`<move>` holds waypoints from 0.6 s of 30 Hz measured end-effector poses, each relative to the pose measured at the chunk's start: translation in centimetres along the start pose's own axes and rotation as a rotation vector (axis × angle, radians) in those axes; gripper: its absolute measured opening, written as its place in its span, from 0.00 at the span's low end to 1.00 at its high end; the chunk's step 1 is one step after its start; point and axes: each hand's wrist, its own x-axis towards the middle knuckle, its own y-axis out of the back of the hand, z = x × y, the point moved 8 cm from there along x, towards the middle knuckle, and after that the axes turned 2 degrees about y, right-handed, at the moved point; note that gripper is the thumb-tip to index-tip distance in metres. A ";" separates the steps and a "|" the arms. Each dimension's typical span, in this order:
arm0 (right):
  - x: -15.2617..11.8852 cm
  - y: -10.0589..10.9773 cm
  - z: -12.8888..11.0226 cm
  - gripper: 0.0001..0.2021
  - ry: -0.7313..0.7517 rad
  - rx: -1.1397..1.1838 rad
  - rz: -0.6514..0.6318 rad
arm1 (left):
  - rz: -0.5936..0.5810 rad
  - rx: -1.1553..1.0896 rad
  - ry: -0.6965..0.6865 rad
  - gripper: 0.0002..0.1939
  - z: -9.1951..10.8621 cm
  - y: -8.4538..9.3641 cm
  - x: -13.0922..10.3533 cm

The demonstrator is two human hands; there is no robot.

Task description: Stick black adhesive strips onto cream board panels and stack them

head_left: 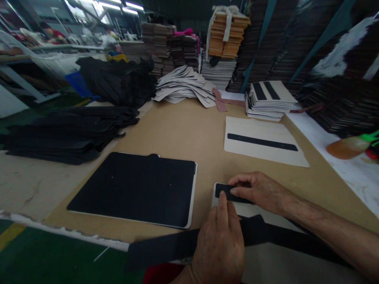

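Note:
A small black strip [240, 195] lies on a pale board [268, 215] near the table's front edge. My right hand [260, 192] pinches the strip's upper edge between thumb and fingers. From below, my left hand [220, 236] presses its stretched index fingertip on the strip's left end; its other fingers are partly bent and partly hidden. A long black band [166, 246] with a raised tab crosses beneath my left hand and under my right forearm. To the left lies a black panel [136, 189] over a slightly larger pale-edged piece.
A pale board with a black strip [262, 142] lies at the right, before a stack of similar boards [268, 104]. Black sheets [65, 132] are piled at left, curved pale sheets [185, 86] at the back. A bottle of amber liquid [348, 146] lies far right.

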 end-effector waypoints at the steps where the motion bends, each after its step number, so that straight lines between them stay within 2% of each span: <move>1: 0.0 0.0 0.1 0.10 0.008 -0.015 0.001 | 0.000 0.004 -0.002 0.17 0.0 0.0 0.0; 12: 0.0 -0.1 -0.5 0.10 0.053 -0.121 0.039 | 0.035 0.010 0.000 0.18 0.1 0.6 0.3; 18: -0.3 0.0 -1.7 0.09 0.111 -0.219 0.054 | -0.019 0.011 0.005 0.19 0.1 0.1 0.2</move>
